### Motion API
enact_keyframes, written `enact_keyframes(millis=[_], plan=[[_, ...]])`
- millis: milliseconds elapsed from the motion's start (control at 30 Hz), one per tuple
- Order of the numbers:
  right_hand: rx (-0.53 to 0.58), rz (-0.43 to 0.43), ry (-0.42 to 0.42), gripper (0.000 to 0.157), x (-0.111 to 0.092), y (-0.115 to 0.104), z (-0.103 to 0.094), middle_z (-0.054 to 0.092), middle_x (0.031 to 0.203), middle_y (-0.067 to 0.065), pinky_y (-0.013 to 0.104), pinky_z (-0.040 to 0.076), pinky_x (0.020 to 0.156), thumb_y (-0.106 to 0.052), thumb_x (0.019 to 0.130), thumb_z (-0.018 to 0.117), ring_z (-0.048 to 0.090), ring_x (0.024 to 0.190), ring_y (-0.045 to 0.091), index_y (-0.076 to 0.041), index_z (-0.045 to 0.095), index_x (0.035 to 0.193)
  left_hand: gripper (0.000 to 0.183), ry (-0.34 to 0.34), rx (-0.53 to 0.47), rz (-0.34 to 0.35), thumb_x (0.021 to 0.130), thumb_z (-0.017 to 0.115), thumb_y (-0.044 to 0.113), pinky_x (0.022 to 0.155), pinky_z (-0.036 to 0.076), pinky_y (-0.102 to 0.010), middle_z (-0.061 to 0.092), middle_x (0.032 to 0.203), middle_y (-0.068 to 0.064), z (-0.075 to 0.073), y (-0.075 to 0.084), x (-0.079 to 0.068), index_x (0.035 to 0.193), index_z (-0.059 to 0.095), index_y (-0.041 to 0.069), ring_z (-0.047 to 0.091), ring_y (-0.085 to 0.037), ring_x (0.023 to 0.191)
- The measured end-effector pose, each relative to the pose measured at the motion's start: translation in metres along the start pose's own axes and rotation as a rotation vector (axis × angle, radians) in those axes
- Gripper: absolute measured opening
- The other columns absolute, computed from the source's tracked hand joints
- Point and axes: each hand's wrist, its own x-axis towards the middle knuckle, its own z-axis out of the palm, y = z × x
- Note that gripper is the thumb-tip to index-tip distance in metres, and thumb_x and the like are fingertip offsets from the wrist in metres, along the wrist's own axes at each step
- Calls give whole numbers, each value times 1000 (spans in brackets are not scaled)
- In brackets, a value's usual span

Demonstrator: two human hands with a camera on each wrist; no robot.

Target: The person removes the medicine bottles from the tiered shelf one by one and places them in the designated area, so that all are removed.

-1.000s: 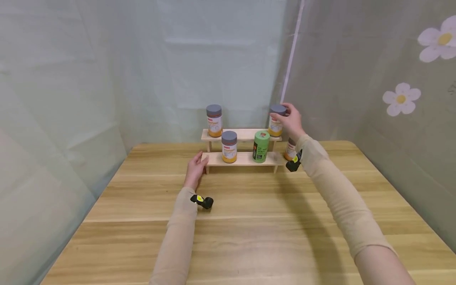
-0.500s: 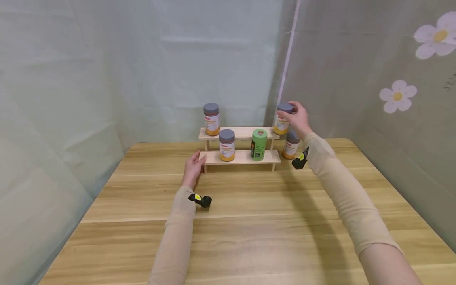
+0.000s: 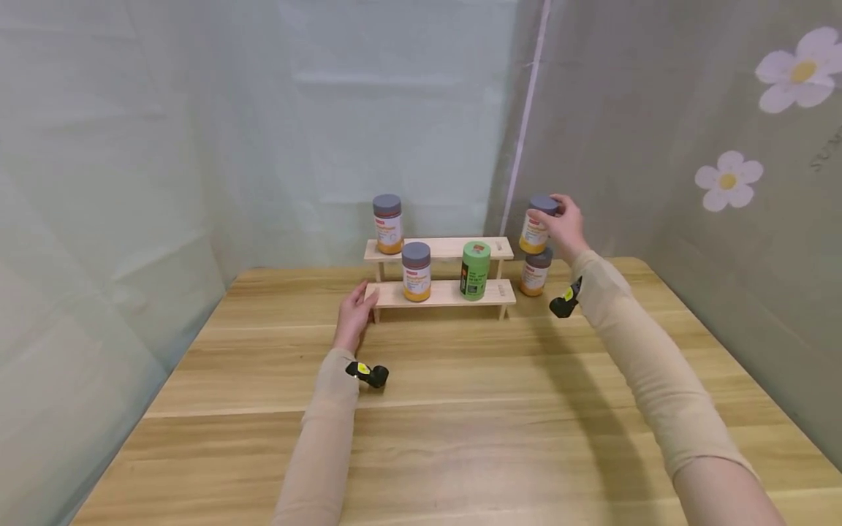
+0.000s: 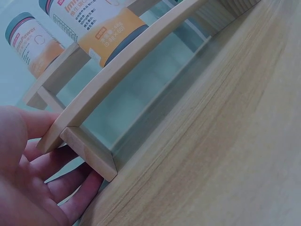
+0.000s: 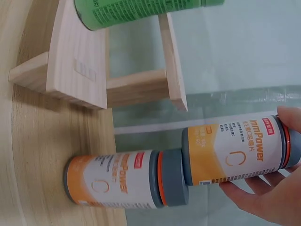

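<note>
My right hand grips a supplement bottle by its grey cap. The bottle is upright, with a white and orange label. Its base is right at the grey cap of a matching bottle that stands on the table, as the right wrist view shows. At the left end of the two-tier wooden rack, my left hand holds the lower shelf's tip. In the left wrist view its thumb lies on the shelf end, and the fingers curl beneath, beside the leg.
On the lower tier stand another grey-capped bottle and a green canister. One more grey-capped bottle is at the upper tier's left end. Pale curtains hang behind the wooden table.
My right hand has lifted the bottle off the upper tier's right end and carried it right, over the bottle on the table. The left hand has stayed on the rack.
</note>
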Motion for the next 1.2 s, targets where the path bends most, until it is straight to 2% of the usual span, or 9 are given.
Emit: enact_keyframes(millis=[267, 400, 533, 700, 900, 1200], plan=[[11, 7, 6, 67, 0, 4, -8, 44, 147, 19, 42, 43, 106, -31, 91, 66, 47, 129, 29, -9, 35, 146, 59, 0, -1, 10, 98, 56, 21, 116, 34, -38, 25, 160, -12, 1, -1, 1, 151, 32, 8, 31, -24, 146], [28, 8, 12, 66, -1, 6, -9, 43, 147, 18, 43, 41, 109, -31, 91, 67, 46, 129, 28, -10, 36, 145, 59, 0, -4, 4, 99, 55, 20, 117, 32, -37, 24, 160, -13, 1, -1, 1, 151, 32, 7, 30, -25, 146], [36, 4, 23, 65, -2, 7, -10, 43, 146, 18, 43, 40, 110, -31, 91, 67, 46, 129, 28, -9, 37, 145, 59, 1, -8, -9, 99, 55, 21, 115, 36, -38, 25, 160, -13, 2, -1, 2, 151, 32, 9, 34, -25, 144], [25, 14, 19, 65, -1, 5, -12, 45, 144, 18, 41, 44, 105, -31, 90, 67, 47, 124, 26, -10, 38, 145, 59, -8, -21, -17, 99, 54, 20, 112, 39, -40, 26, 159, -12, 2, 1, 2, 152, 31, 9, 37, -25, 142], [9, 20, 4, 64, 1, 7, -19, 45, 144, 17, 39, 46, 100, -33, 90, 67, 48, 123, 25, -11, 40, 144, 59, 0, 21, -27, 99, 55, 24, 117, 32, -36, 26, 160, -8, 1, 1, 2, 152, 32, 12, 32, -23, 146], [-20, 23, 3, 67, 2, 10, -28, 44, 145, 17, 34, 47, 93, -36, 90, 67, 49, 121, 23, -13, 38, 146, 60, 0, 38, -21, 99, 55, 26, 120, 28, -34, 24, 161, -8, -3, -1, 3, 152, 31, 13, 29, -21, 147]])
